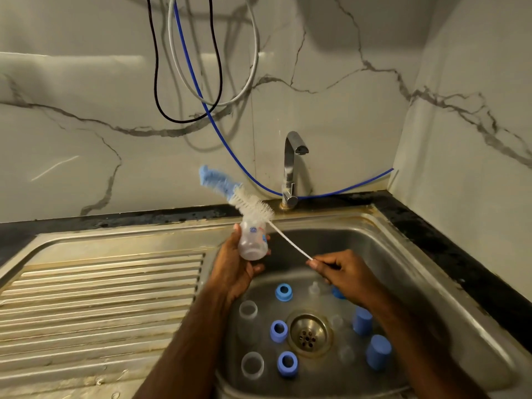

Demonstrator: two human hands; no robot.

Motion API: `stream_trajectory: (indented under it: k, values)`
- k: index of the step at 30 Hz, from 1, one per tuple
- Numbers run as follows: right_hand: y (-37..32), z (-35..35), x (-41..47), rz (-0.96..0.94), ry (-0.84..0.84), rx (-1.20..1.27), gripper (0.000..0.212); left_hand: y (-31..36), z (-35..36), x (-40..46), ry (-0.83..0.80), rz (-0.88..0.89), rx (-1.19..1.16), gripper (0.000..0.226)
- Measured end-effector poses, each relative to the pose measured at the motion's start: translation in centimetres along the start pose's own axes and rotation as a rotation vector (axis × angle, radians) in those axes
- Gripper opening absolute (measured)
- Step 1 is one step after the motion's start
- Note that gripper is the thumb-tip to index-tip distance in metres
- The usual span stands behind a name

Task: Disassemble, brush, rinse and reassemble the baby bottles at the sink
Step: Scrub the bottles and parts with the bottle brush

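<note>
My left hand (pixel 236 269) grips a clear baby bottle body (pixel 253 240) above the sink basin (pixel 417 283), its mouth tilted up and away. My right hand (pixel 342 272) pinches the thin white handle of a bottle brush (pixel 247 201). The white bristles sit just outside the bottle's mouth, and the blue sponge tip points up left. On the basin floor lie two more clear bottle bodies (pixel 248 311), several blue collar rings (pixel 283 292), clear teats (pixel 314 289) and blue caps (pixel 378 351).
A chrome tap (pixel 290 168) stands behind the basin, with no water running. A ribbed steel drainboard (pixel 100 298) lies to the left. A blue hose (pixel 236 162) and cables hang on the marble wall. The drain (pixel 308 332) is in the basin's middle.
</note>
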State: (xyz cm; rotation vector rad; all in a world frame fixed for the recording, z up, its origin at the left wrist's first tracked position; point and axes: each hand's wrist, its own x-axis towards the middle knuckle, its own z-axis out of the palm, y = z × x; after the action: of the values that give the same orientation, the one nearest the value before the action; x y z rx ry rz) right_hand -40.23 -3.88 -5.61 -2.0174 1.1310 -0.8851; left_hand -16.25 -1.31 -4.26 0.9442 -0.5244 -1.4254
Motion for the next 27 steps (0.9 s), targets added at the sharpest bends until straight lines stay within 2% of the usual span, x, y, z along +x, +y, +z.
stream_trajectory:
  k: [2,4,9,15,21,27]
  values:
    - [0.5,-1.3,-0.2,0.030,-0.069,-0.014,0.020,0.5,-0.9,0.4,0.044,0.061,-0.125,0.047]
    - [1.1,-2.1,-0.3,0.054,-0.061,-0.027,0.017,1.0,-1.4,0.5,0.048,0.083,-0.219,0.052]
    - [-0.3,0.6,0.1,-0.010,0.034,-0.012,0.025,-0.2,0.8,0.1,0.010,0.044,-0.135,0.049]
    - [1.2,-2.6,-0.4,0.094,-0.069,0.028,0.015,0.8,-0.7,0.5,0.011,0.083,-0.394,0.049]
    - [-0.5,1.0,0.1,0.024,-0.025,0.018,0.028,0.5,1.1,-0.5,0.021,0.071,-0.246,0.054]
    - [0.2,-2.3,-0.7,0.253,-0.152,0.132,0.020,0.9,0.1,0.0,0.015,0.086,-0.301,0.052]
